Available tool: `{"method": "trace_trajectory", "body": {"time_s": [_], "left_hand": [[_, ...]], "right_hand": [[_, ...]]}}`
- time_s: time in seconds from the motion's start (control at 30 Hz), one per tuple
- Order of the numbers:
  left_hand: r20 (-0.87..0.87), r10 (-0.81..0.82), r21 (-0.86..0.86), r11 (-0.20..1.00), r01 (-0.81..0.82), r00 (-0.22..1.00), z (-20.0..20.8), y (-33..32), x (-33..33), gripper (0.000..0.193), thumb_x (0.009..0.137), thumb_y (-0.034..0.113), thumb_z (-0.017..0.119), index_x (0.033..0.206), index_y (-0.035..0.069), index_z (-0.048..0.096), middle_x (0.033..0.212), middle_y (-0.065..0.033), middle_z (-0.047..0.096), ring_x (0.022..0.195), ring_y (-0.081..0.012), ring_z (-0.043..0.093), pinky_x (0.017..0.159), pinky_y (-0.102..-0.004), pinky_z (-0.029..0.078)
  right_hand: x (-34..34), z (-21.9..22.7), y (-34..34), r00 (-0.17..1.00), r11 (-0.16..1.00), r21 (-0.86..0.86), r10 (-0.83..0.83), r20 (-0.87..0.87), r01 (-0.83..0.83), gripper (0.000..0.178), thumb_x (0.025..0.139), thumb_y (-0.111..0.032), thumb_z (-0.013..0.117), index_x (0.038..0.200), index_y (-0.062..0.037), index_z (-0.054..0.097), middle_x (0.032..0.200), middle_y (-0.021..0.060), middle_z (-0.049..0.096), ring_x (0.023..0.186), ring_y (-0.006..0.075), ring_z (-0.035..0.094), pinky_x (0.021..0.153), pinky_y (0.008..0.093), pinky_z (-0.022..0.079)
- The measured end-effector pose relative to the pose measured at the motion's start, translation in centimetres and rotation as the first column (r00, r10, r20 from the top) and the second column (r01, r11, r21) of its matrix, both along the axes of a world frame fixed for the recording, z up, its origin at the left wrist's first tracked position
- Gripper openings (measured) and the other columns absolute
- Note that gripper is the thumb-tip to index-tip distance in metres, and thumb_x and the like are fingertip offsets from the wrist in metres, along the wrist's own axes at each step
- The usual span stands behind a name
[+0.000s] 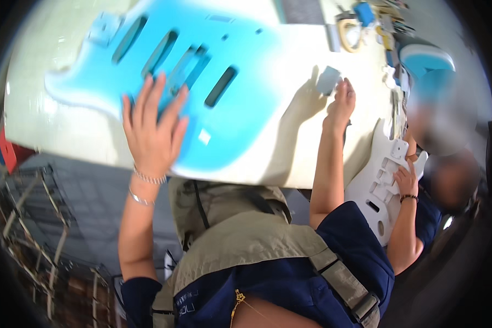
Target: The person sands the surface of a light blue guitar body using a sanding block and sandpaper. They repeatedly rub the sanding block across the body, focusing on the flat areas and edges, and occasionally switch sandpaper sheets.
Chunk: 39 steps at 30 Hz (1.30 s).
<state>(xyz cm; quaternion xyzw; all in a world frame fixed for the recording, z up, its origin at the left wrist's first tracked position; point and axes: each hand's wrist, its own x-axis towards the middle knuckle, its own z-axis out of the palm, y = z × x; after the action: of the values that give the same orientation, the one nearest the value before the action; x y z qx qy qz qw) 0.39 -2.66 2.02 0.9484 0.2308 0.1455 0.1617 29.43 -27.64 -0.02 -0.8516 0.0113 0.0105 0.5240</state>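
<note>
So the counter point(38, 120) is the biggest thing here, whitish and running across the top half of the view. Lying flat on it is the blue body point(202, 109), a guitar one, fading to white at the edges, with long slots cut through it. Off to the right there's a white body point(366, 180), tilted, with a co-worker's hand point(407, 177) on it.

Left hand point(154, 131) is palm down over the near edge of the blue body, fingers spread, grip wide and holding nothing. Right hand point(341, 104) is over the counter, right of the blue body, grip narrowed to a pinch. Two silvery bracelets point(149, 177) on the left wrist. Smallest is the pad point(328, 81), greyish blue, held in the right fingertips, apart from the blue body.
</note>
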Motion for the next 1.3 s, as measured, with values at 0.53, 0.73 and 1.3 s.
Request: {"method": "trace_trajectory", "body": {"time_s": [0.53,0.73,1.3], "left_hand": [[-0.009,-0.226,-0.034,0.974,0.226,0.974,0.8,0.5,2.6,0.02,0.081,0.037,0.069,0.091,0.019,0.069,0.101,-0.0114,0.054,0.109,-0.0278,0.052,0.111,-0.061,0.019],[0.023,-0.247,0.001,0.969,0.247,0.969,-0.5,0.7,3.2,0.024,0.082,0.04,0.069,0.097,0.021,0.066,0.093,-0.007,0.051,0.099,-0.0246,0.056,0.11,-0.0645,0.019],[-0.099,-0.678,-0.05,0.735,0.677,0.729,1.8,5.7,3.7,0.088,0.069,0.045,0.078,0.138,0.002,0.045,0.102,-0.0091,0.054,0.104,-0.026,0.052,0.108,-0.0638,0.019]], "right_hand": [[1.6,-0.6,6.9,0.922,0.965,-0.179,0.239,0.303,-0.192,0.019,0.093,-0.022,0.06,0.097,-0.0055,0.069,0.082,0.009,0.068,0.078,0.0225,0.062,0.076,0.0365,0.046],[16.7,-0.8,13.2,0.959,0.835,-0.54,0.23,0.166,-0.107,0.032,0.096,-0.034,0.053,0.116,-0.0118,0.064,0.091,0.0168,0.068,0.086,0.0328,0.066,0.077,0.0422,0.051],[15.8,0.1,18.6,0.985,0.96,-0.227,-0.148,0.086,0.164,0.039,0.081,-0.008,0.067,0.119,-0.0035,0.059,0.11,0.0196,0.065,0.102,0.0292,0.065,0.084,0.0383,0.051]]}}
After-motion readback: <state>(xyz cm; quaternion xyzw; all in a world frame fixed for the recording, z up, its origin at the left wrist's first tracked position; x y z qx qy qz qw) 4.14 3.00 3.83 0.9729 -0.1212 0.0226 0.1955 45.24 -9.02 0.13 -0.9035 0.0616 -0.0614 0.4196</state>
